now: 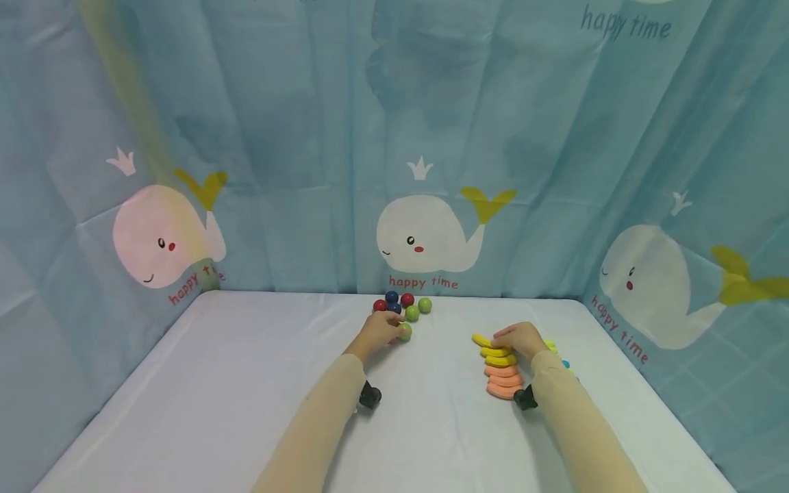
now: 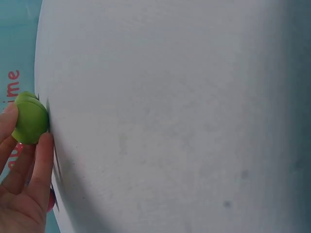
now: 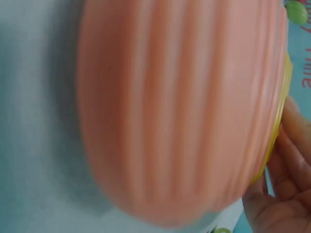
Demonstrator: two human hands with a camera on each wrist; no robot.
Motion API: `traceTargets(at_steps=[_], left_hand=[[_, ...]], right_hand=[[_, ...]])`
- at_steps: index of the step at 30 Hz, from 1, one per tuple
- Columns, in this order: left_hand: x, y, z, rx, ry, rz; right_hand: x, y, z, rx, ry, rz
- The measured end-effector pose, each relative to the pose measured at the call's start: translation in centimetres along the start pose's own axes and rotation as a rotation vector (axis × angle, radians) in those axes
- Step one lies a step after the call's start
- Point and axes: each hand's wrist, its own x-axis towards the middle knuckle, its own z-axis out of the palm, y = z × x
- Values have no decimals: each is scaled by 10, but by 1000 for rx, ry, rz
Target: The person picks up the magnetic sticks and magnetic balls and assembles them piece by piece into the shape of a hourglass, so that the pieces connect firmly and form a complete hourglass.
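Row of orange pieces (image 1: 504, 392) lies nearest; beyond, the right hand (image 1: 520, 339) touches the farthest yellow banana (image 1: 481, 339), whether pinching I cannot tell: probably light, stiff, best taken mid-curve; across from it, the left hand (image 1: 379, 330) pinches a green ball (image 1: 405, 332), likely smooth and prone to roll, best held across its middle, near other balls (image 1: 425, 305)

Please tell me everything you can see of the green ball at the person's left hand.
The green ball is round and yellowish green, with a smooth, slightly shiny surface that could be plastic. The left hand grips it, covering part of its side. It sits nearer the person than the two other green balls, at the white table; whether it rests there or is slightly raised is unclear.
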Motion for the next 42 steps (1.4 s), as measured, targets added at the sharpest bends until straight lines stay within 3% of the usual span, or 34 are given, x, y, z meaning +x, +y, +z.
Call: traceTargets(at_steps=[5, 13, 17, 24, 31, 38, 42], left_hand=[[-4, -2, -4, -17, -1, -23], [-17, -5, -15, -8, 58, 23], [-23, -9, -22, -31, 45, 37], [-34, -12, -35, -28, 30, 72], [-45, -11, -37, -80, 5, 29], [-51, -16, -39, -5, -5, -9], [-58, -20, -40, -16, 10, -62]], right_hand=[[4, -4, 4, -24, -50, -62], [5, -19, 9, -58, -127, -126], [4, -26, 13, -70, -150, -116], [-5, -33, 23, -127, -198, -178], [-12, -44, 30, -149, -221, -206], [-16, -53, 43, -192, -252, -248], [-24, -59, 58, -200, -265, -276]])
